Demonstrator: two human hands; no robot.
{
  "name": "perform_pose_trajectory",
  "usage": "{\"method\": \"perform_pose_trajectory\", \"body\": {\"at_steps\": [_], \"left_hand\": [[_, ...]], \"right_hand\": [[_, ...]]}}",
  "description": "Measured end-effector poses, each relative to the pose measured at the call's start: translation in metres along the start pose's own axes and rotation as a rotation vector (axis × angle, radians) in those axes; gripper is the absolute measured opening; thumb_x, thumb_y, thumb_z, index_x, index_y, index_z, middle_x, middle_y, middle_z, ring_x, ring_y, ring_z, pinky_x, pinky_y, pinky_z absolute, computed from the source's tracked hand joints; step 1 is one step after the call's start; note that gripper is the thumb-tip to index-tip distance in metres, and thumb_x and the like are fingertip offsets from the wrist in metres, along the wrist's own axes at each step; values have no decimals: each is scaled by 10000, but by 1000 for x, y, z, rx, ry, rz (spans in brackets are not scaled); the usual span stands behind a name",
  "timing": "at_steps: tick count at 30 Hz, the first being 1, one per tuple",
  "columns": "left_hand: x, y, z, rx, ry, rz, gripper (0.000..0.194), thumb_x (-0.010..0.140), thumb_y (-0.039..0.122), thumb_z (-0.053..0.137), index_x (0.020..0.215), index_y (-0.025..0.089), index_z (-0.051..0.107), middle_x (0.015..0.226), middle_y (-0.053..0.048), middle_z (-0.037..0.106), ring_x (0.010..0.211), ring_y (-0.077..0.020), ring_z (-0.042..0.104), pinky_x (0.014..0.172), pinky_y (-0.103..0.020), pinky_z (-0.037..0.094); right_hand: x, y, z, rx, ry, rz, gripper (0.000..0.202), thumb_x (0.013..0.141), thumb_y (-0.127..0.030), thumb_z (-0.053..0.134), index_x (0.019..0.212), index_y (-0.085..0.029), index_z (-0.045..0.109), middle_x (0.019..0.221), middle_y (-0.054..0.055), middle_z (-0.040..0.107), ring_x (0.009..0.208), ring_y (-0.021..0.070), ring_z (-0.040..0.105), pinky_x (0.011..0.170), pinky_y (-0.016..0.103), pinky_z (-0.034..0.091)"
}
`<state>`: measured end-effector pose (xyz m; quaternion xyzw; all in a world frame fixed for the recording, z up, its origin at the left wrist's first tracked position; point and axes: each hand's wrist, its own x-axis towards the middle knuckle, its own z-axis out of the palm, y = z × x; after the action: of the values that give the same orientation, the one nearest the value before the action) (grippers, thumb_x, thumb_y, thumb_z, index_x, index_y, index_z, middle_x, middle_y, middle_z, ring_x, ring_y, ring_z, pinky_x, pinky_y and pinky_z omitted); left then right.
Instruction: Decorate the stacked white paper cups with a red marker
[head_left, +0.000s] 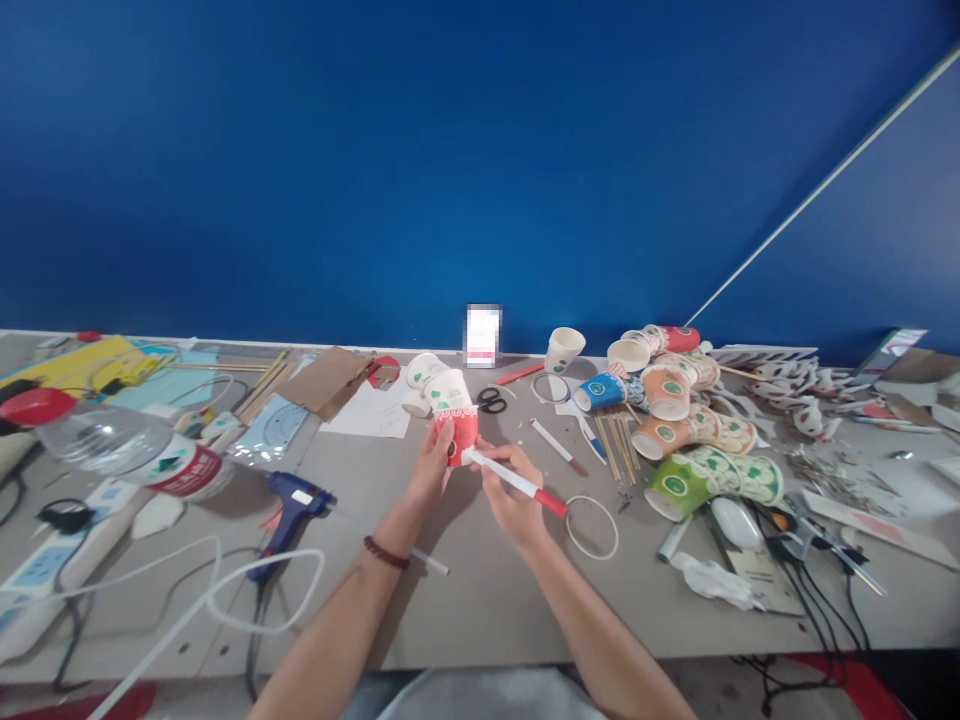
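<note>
My left hand (433,460) is wrapped round a red patterned paper cup (463,428), which is joined to white cups with green marks (448,388) above it. In my right hand (514,490) is a white marker with a red end (517,478); its other end meets the lower part of the red cup. My right fingertips are close to the cup's side. Whether the marker's tip touches the cup is too small to tell. Black scissors (492,400) lie just behind the hands.
A blue glue gun (292,520), a large bottle (135,450) and white cables are on the left. Joined paper cups (679,487), wooden sticks (619,448) and a white ring (592,527) lie on the right. A lit screen (483,335) stands at the back.
</note>
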<state>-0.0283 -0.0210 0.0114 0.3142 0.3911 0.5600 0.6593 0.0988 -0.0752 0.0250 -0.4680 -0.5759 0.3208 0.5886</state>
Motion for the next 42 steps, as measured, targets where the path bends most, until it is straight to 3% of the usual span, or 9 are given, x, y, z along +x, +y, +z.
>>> {"method": "perform_pose_trajectory", "body": {"at_steps": [6, 11, 17, 23, 29, 34, 39, 42], "left_hand": [[1, -2, 0, -22, 45, -4, 633, 709, 611, 717, 1163, 195, 575, 971, -87, 703, 959, -249, 664, 857, -382, 502], [1, -2, -1, 3, 23, 6, 616, 742, 609, 685, 1186, 196, 580, 958, -94, 710, 998, -267, 659, 864, -389, 502], [-1, 2, 1, 5, 41, -2, 603, 738, 605, 689, 1174, 201, 588, 1048, -99, 704, 1006, -259, 660, 900, -388, 498], [-3, 4, 3, 39, 22, -2, 631, 765, 621, 654, 1209, 182, 562, 967, -109, 707, 1028, -287, 650, 892, -421, 493], [-2, 4, 4, -6, 48, -5, 590, 725, 596, 708, 1146, 201, 590, 1041, -101, 700, 1019, -266, 653, 886, -382, 501], [-2, 3, 3, 12, 29, 12, 606, 744, 618, 680, 1152, 181, 575, 984, -104, 697, 961, -266, 663, 850, -398, 505], [-3, 4, 3, 11, 36, -18, 608, 735, 615, 688, 1166, 203, 574, 1010, -96, 699, 969, -254, 659, 859, -382, 500], [-2, 3, 2, 18, 31, -6, 623, 736, 626, 677, 1181, 202, 576, 984, -95, 701, 979, -260, 657, 862, -383, 497]], "right_hand": [[0, -1, -1, 58, -42, -17, 28, 822, -257, 618, 819, -234, 603, 674, 60, 748, 1130, 307, 673, 818, 378, 584], [0, 0, -1, 47, 7, 5, 64, 836, -274, 621, 878, -234, 595, 756, 69, 766, 1084, 302, 697, 807, 385, 587], [-1, 0, -1, 71, -56, -23, 57, 820, -267, 625, 784, -232, 599, 675, 66, 743, 1156, 320, 656, 861, 399, 569], [-1, 0, 0, 51, 8, 16, 63, 840, -283, 603, 874, -231, 596, 759, 74, 760, 1065, 303, 705, 748, 365, 595], [0, -1, -1, 61, -56, -19, 88, 835, -304, 614, 783, -234, 599, 635, 65, 724, 1162, 327, 651, 831, 410, 582], [0, 0, 0, 38, 9, 23, 89, 857, -323, 589, 875, -235, 587, 761, 73, 761, 1025, 289, 722, 686, 343, 599], [-1, 1, 0, 59, -51, -23, 71, 838, -299, 612, 817, -234, 595, 662, 59, 735, 1153, 312, 659, 854, 406, 575], [0, 0, 0, 61, -47, -25, 72, 845, -302, 606, 834, -231, 598, 677, 65, 739, 1150, 311, 661, 835, 396, 579]]}}
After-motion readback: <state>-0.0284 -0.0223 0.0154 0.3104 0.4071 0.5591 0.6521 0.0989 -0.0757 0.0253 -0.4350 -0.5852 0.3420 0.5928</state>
